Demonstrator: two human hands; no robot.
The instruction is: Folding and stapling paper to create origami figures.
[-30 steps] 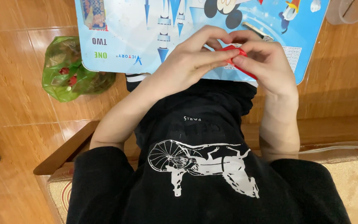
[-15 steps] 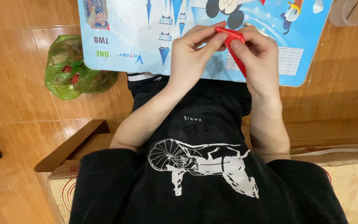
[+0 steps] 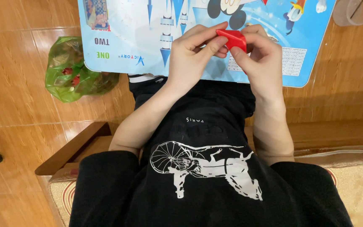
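Note:
A small folded piece of red paper [image 3: 233,39] is pinched between both of my hands above a light blue cartoon-printed board [image 3: 148,38] lying on my lap. My left hand [image 3: 194,54] holds its left side with thumb and fingers. My right hand [image 3: 260,56] grips its right side, the thumb pressing the paper from below. Much of the paper is hidden by my fingers.
A green plastic bag [image 3: 74,69] with red bits inside lies on the wooden floor to the left. A clear plastic cup [image 3: 353,11] sits at the top right. I sit on a wooden-framed seat [image 3: 70,147] with a patterned cushion [image 3: 360,180].
Both hands have lifted further up over the board with the red paper, which now looks folded smaller and more compact between the fingers.

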